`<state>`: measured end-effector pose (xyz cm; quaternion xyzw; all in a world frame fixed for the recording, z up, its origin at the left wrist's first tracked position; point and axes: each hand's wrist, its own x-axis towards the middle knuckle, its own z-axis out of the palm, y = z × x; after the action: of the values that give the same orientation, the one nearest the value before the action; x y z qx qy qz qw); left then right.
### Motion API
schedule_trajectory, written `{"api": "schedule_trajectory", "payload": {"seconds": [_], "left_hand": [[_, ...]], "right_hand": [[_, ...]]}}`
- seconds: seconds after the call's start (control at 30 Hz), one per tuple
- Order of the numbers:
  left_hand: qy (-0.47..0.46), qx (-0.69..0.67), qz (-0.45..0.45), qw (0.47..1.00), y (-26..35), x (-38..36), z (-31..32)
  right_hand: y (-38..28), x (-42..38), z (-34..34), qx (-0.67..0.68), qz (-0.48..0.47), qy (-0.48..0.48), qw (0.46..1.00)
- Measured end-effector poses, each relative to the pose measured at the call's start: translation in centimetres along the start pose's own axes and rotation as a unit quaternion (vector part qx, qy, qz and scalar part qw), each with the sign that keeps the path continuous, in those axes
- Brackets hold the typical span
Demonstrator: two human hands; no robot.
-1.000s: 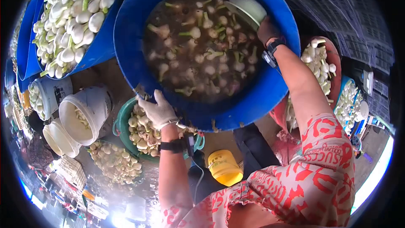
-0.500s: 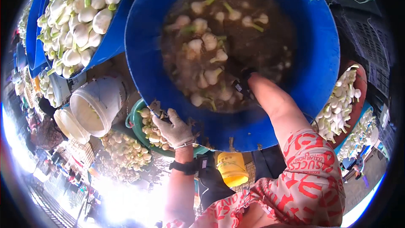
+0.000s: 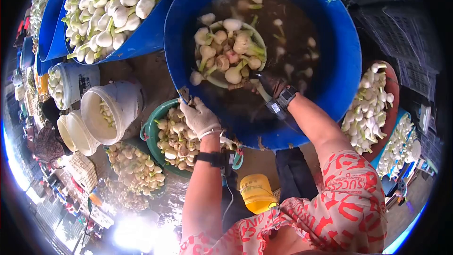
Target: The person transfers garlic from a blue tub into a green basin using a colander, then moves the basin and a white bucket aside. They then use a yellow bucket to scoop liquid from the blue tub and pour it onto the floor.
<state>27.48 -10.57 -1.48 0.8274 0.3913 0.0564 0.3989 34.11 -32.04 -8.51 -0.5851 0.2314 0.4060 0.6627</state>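
Observation:
A wide blue tub (image 3: pixel 347 73) of muddy brown water stands in front of me. In it, a round pale-green bowl (image 3: pixel 261 42) is heaped with garlic bulbs (image 3: pixel 230 49) with green stems. My right hand (image 3: pixel 278 86), dark and wet, is closed at the bowl's near rim; its fingers are partly hidden. A pale stalk lies across that hand. More bulbs float in the water around it. My left hand (image 3: pixel 200 117), in a whitish glove, grips the tub's near-left rim. Just below it sits a green basin (image 3: pixel 152 130) of garlic.
Blue barrels (image 3: pixel 125 49) full of garlic stand upper left, with white buckets (image 3: pixel 115 113) below them. A red basin (image 3: pixel 391 99) of garlic is at the right. A yellow bucket (image 3: pixel 257 193) stands between my legs, and garlic heaps (image 3: pixel 134 167) lie lower left.
The bowl, out of sight before, has come up through the water heaped with garlic. My right hand has risen into view. The left hand stays at the tub's rim; the whole view has shifted.

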Motion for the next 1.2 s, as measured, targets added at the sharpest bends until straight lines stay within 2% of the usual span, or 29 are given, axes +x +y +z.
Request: {"api": "schedule_trajectory", "payload": {"seconds": [0.07, 0.13, 0.17, 0.23, 0.27, 0.3, 0.33, 0.37, 0.4, 0.47, 0.53, 0.57, 0.67, 0.73, 0.77, 0.8, 0.83, 0.87, 0.93, 0.97, 1.0, 1.03, 1.07, 1.1, 1.13, 1.17, 1.2], "left_hand": [[-0.007, -0.012, 0.015, 1.000, -0.2, 0.1, 0.1], [-0.036, 0.000, 0.015, 0.999, 0.2, 0.3, -0.5], [-0.084, -0.047, -0.010, 0.995, -0.4, 0.9, -0.6], [-0.155, -0.043, 0.007, 0.987, -1.2, 2.0, -1.7], [-0.254, -0.103, -0.014, 0.962, -1.5, 3.1, -2.8], [-0.251, -0.106, -0.009, 0.962, -1.9, 3.4, -3.6], [-0.272, -0.224, -0.019, 0.936, -0.8, 3.4, -5.4], [-0.289, -0.337, -0.032, 0.895, -0.3, 3.2, -7.0], [-0.293, -0.375, -0.047, 0.878, -0.1, 3.0, -8.9], [-0.297, -0.449, -0.078, 0.839, 1.3, 2.5, -12.9], [-0.328, -0.652, -0.099, 0.676, 1.9, 0.4, -18.4], [-0.259, -0.420, 0.079, 0.866, 0.4, -0.2, -20.0], [-0.205, -0.539, -0.115, 0.809, -7.5, -2.1, -22.4], [-0.215, -0.459, -0.201, 0.839, -13.5, -3.0, -23.1], [-0.169, -0.386, -0.339, 0.841, -18.0, -3.1, -23.4], [-0.154, -0.330, -0.397, 0.842, -21.0, -3.3, -23.9], [-0.157, -0.328, -0.401, 0.841, -24.4, -2.4, -23.6], [-0.135, -0.307, -0.351, 0.874, -27.7, -1.3, -22.8], [-0.125, -0.300, -0.271, 0.906, -23.6, -1.3, -21.3], [-0.139, -0.317, -0.237, 0.908, -15.8, -0.9, -19.4], [-0.071, -0.234, -0.194, 0.950, -12.8, -0.3, -16.7], [-0.121, -0.221, -0.114, 0.961, -8.5, 0.3, -14.4], [-0.117, -0.199, -0.082, 0.970, -7.3, 1.0, -11.1], [-0.175, -0.192, -0.085, 0.962, -1.6, 0.5, -9.2], [-0.202, -0.152, -0.083, 0.964, -1.9, 1.1, -5.7], [-0.162, -0.087, 0.027, 0.983, -0.7, 0.6, -2.9], [-0.093, 0.008, -0.021, 0.995, 0.7, -0.6, -1.0]], "right_hand": [[-0.1, -2.2, -0.5, 0.044, -0.036, 0.023, 0.998], [-1.0, -5.1, -0.4, 0.022, -0.060, 0.042, 0.997], [-2.1, -7.1, 0.3, 0.005, -0.081, 0.054, 0.995], [-3.4, -11.3, 2.2, -0.010, -0.110, 0.071, 0.991], [-3.6, -12.8, 3.1, -0.038, -0.134, 0.080, 0.987], [-4.0, -14.3, 4.1, -0.065, -0.158, 0.088, 0.981], [-5.3, -16.7, 5.7, -0.131, -0.135, 0.099, 0.977], [-4.0, -17.1, 6.5, -0.131, -0.134, 0.098, 0.977], [-2.2, -16.9, 7.2, -0.208, -0.220, 0.156, 0.940], [-1.6, -19.5, 11.4, -0.306, -0.382, 0.206, 0.848], [0.9, -20.5, 14.9, -0.366, -0.407, 0.204, 0.812], [2.1, -21.0, 16.5, -0.394, -0.409, 0.204, 0.798], [7.8, -18.5, 18.3, -0.504, -0.405, 0.162, 0.745], [7.9, -17.9, 18.4, -0.546, -0.406, 0.136, 0.720], [7.0, -18.0, 18.5, -0.536, -0.402, 0.097, 0.736], [6.1, -18.3, 18.5, -0.523, -0.397, 0.058, 0.752], [4.7, -18.7, 18.0, -0.525, -0.392, 0.059, 0.753], [2.8, -19.2, 17.2, -0.478, -0.352, 0.054, 0.803], [-0.2, -18.8, 14.3, -0.463, -0.378, 0.118, 0.793], [-1.8, -18.4, 12.2, -0.474, -0.383, 0.162, 0.776], [-3.4, -17.6, 9.7, -0.497, -0.351, 0.200, 0.768], [-5.4, -16.6, 5.9, -0.549, -0.341, 0.222, 0.730], [-7.4, -15.6, 2.1, -0.598, -0.329, 0.244, 0.689], [-11.4, -14.8, -0.5, -0.601, -0.074, 0.250, 0.755], [-10.7, -12.0, -6.1, -0.589, -0.124, 0.323, 0.730], [-10.1, -9.2, -11.6, -0.571, -0.175, 0.393, 0.699], [-10.3, -7.7, -15.0, -0.641, -0.123, 0.420, 0.630]]}}
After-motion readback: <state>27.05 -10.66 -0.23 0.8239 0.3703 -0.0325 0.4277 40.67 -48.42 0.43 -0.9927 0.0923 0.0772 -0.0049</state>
